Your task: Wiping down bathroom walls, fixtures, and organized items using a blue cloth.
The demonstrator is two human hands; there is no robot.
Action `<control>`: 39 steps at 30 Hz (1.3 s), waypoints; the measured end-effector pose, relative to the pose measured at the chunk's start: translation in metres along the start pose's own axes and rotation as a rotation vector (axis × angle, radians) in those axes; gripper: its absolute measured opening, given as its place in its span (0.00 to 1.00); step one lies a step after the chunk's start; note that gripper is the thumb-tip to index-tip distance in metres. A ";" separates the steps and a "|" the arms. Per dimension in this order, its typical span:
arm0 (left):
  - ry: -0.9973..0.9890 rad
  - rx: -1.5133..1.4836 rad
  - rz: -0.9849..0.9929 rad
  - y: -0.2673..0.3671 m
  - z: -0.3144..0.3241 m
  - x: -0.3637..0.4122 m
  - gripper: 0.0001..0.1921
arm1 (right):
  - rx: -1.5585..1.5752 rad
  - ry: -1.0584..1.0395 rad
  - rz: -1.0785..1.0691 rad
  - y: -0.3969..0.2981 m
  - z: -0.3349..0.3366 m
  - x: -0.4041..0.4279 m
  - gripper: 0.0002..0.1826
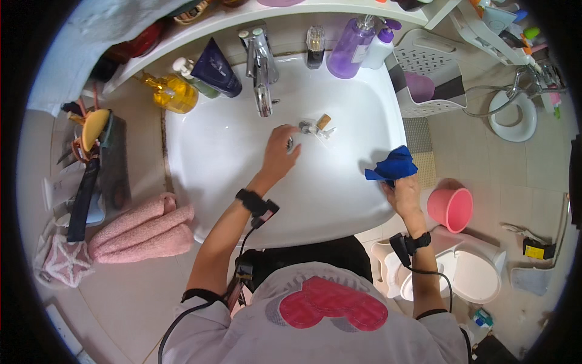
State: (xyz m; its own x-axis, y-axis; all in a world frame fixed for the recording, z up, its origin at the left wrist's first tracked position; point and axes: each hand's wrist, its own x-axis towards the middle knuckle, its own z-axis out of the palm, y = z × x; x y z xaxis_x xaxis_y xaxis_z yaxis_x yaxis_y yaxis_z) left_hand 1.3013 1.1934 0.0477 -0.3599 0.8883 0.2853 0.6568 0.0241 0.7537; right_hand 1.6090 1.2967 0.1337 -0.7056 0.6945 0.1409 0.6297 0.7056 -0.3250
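A white washbasin lies before me. Over its middle, my left hand has its fingers apart, the fingertips beside a small pile of litter. That pile includes a brown cork-like piece, some whitish plastic scraps and a small dark grey piece. Whether a fingertip touches the grey piece is not plain. Part of the metal drain shows between thumb and fingers. At the basin's right rim, my right hand grips a crumpled blue cloth.
Behind the basin stand a chrome faucet, a yellow pump bottle, a dark blue tube, a perfume bottle and a purple pump bottle. A pink towel hangs left. A pink bucket and toilet stand right.
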 end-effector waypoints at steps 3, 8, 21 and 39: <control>-0.095 0.196 0.051 0.009 0.042 0.024 0.28 | 0.033 -0.137 0.100 0.009 0.000 -0.013 0.11; -0.283 0.352 -0.012 -0.019 0.072 0.036 0.31 | -0.009 -0.433 0.044 -0.029 0.001 -0.019 0.13; -0.067 0.022 0.020 -0.035 0.058 0.019 0.27 | 0.221 -0.467 -0.039 -0.039 0.028 0.039 0.11; -0.144 0.117 -0.041 -0.032 0.058 0.015 0.33 | 0.377 -0.234 0.158 -0.048 0.167 0.114 0.24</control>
State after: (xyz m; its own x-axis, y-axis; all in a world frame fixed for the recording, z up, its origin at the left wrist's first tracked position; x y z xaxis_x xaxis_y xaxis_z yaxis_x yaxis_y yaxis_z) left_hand 1.3129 1.2324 -0.0066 -0.2945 0.9419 0.1617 0.7194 0.1070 0.6863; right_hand 1.4438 1.3182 0.0091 -0.6925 0.7081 -0.1380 0.6033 0.4636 -0.6489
